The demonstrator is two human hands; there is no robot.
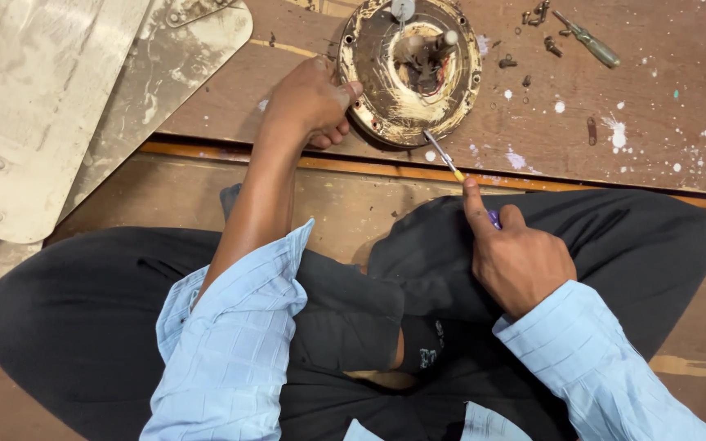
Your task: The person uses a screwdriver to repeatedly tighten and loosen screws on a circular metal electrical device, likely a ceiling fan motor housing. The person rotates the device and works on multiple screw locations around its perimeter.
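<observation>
Paint-spattered wooden board serves as work surface on the floor, before a person seated cross-legged. Left hand curls its fingers over the near-left rim of a round, rusty motor housing, apparently to steady it. Right hand is closed around a screwdriver, forefinger laid along the shaft for guidance; the tip meets the housing's near rim. Loose screws and a second, green-handled screwdriver lie toward the board's far right. Metal fan blades rest at the far left.
</observation>
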